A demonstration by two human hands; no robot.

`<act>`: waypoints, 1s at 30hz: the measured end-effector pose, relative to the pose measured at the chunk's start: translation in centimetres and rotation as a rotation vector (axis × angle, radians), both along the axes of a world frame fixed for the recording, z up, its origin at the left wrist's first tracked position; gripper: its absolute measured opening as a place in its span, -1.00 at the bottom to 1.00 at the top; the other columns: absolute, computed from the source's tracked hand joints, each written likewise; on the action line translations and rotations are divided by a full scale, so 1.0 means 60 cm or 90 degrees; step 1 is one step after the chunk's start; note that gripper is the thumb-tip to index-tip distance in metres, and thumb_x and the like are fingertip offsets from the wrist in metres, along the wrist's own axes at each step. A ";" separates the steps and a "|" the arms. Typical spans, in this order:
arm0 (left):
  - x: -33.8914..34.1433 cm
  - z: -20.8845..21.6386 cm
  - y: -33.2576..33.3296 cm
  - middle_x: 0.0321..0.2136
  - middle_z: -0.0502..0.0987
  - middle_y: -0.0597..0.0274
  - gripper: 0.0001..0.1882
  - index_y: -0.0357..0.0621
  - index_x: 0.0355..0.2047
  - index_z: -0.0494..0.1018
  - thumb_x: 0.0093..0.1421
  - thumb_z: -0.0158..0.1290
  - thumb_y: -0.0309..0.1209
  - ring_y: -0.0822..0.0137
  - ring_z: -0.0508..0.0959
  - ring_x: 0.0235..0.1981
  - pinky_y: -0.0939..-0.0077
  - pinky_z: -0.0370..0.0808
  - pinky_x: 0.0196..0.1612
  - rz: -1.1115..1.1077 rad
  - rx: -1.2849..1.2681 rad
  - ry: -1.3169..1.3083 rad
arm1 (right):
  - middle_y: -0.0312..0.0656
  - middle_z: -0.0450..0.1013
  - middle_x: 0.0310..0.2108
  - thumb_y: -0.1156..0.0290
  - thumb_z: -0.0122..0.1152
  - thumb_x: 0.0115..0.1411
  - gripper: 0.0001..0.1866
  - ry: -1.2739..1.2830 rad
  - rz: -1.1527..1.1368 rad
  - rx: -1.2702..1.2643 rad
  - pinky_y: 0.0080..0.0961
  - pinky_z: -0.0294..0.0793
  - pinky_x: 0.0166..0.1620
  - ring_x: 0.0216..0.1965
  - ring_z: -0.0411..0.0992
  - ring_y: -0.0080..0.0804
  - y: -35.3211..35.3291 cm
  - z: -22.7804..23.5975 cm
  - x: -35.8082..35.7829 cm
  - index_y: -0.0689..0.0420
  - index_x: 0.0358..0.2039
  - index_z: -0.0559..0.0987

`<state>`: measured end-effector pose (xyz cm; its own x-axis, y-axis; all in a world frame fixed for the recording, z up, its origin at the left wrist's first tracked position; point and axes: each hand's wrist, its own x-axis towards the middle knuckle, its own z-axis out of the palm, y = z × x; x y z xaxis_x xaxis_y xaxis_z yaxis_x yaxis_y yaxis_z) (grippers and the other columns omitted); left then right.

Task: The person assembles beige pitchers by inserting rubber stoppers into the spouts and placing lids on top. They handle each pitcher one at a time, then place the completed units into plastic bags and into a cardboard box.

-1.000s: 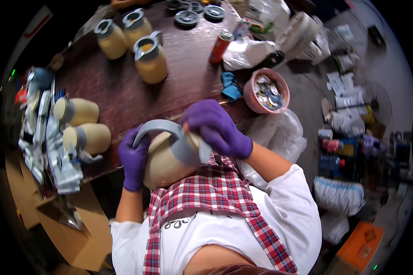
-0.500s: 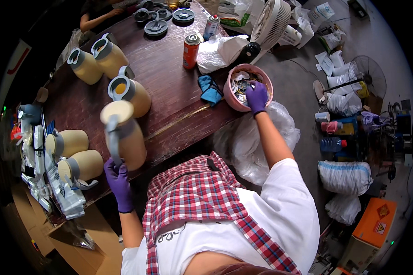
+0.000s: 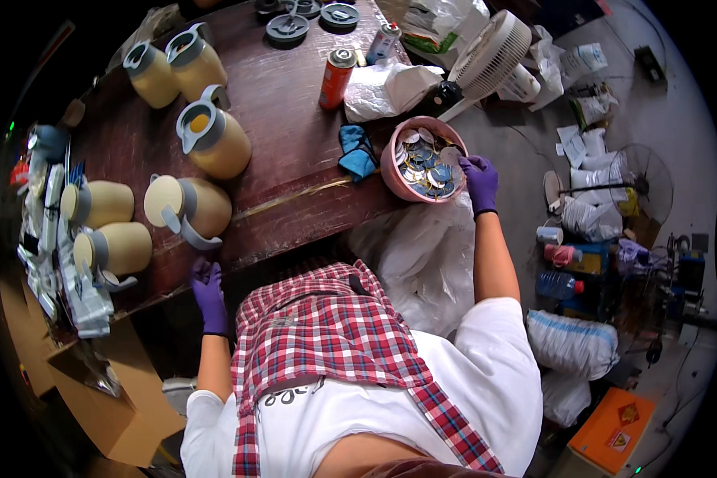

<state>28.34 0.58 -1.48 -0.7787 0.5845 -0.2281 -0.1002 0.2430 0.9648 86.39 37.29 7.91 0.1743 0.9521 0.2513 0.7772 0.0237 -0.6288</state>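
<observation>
Left hand (image 3: 209, 299), purple-gloved, fingers loosely bent around nothing visible, rests by the edge of a dark red surface (image 3: 295, 155), just below the handle of a lidded beige jug (image 3: 209, 205) on it; the right hand (image 3: 481, 183) curls at the rim of a pink bucket (image 3: 389, 169) of discs (image 3: 436, 175), its grip impossible to tell. Printing on a red can (image 3: 337, 81) is illegible; an orange box (image 3: 605, 426) bears warning-style labels; a plaid apron (image 3: 327, 342) partly covers dark shirt lettering.

Open tabletop (image 3: 295, 151) between nearest upright jug (image 3: 223, 150) and blue cloth (image 3: 358, 159); pink bucket (image 3: 391, 175) as obstacle between cloth and right hand (image 3: 480, 182)
</observation>
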 end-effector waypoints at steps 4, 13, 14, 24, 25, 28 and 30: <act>0.031 0.046 -0.044 -0.24 0.51 0.35 -0.68 -0.18 0.10 0.42 0.37 0.06 -0.42 0.64 0.43 -0.38 0.76 0.39 -0.32 -0.295 -0.144 -0.301 | -0.17 0.62 -0.25 0.19 0.49 0.00 -0.76 -0.239 -0.086 0.013 -0.29 0.51 -0.07 -0.19 0.57 -0.19 -0.028 0.060 -0.043 0.07 -0.41 0.72; 0.117 0.197 0.098 -0.04 0.54 0.22 -0.64 -0.20 0.11 0.47 0.38 0.07 -0.29 0.42 0.53 -0.02 0.47 0.47 0.07 -0.594 0.072 -0.121 | -0.16 0.52 -0.18 0.35 0.11 0.41 -0.79 0.895 0.208 -0.201 -0.72 0.56 -0.31 -0.33 0.50 -0.51 -0.112 0.140 -0.330 0.07 0.01 0.51; 0.123 0.219 0.116 -0.02 0.54 0.19 -0.57 -0.24 0.15 0.43 0.40 0.05 -0.23 0.38 0.53 0.02 0.44 0.46 0.13 -0.607 0.083 -0.215 | -0.15 0.50 -0.16 0.34 0.07 0.42 -0.81 1.118 0.297 -0.448 -0.75 0.57 -0.37 -0.35 0.47 -0.49 -0.126 0.126 -0.347 0.05 0.00 0.50; 0.039 0.269 0.047 -0.15 0.50 0.28 -0.46 -0.24 0.17 0.32 0.37 0.05 -0.08 0.42 0.53 -0.16 0.40 0.53 -0.03 -0.418 0.237 -0.742 | -0.29 0.49 -0.25 0.52 0.18 0.32 -0.86 0.492 0.569 -0.406 -0.59 0.47 -0.12 -0.21 0.45 -0.61 -0.339 0.086 -0.618 0.17 -0.12 0.54; 0.033 0.253 0.037 -0.21 0.49 0.30 -0.53 -0.23 0.13 0.35 0.38 0.07 -0.15 0.45 0.53 -0.22 0.44 0.54 -0.06 -0.422 0.228 -0.685 | -0.29 0.49 -0.23 0.52 0.19 0.31 -0.85 0.450 0.604 -0.383 -0.59 0.47 -0.09 -0.19 0.45 -0.61 -0.344 0.079 -0.628 0.18 -0.12 0.54; 0.013 0.216 -0.007 -0.34 0.46 0.36 -0.69 -0.22 0.00 0.39 0.36 0.10 -0.31 0.50 0.51 -0.34 0.50 0.54 -0.13 -0.350 0.134 -0.599 | -0.28 0.48 -0.15 0.54 0.19 0.29 -0.85 0.340 0.680 -0.337 -0.57 0.45 -0.01 -0.12 0.43 -0.58 -0.354 0.053 -0.657 0.24 -0.13 0.56; 0.000 0.161 -0.035 -0.38 0.48 0.35 -0.72 -0.22 -0.05 0.41 0.36 0.10 -0.31 0.46 0.55 -0.33 0.47 0.56 -0.14 -0.266 0.080 -0.566 | -0.28 0.50 -0.16 0.52 0.20 0.29 -0.85 0.351 0.639 -0.387 -0.57 0.46 -0.04 -0.14 0.44 -0.58 -0.352 0.013 -0.674 0.22 -0.14 0.58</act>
<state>28.31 -1.55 8.18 -0.0794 0.8329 -0.5476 -0.7300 0.3255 0.6010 45.96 16.16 8.68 -0.7363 0.6619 -0.1405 0.2234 0.0418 -0.9738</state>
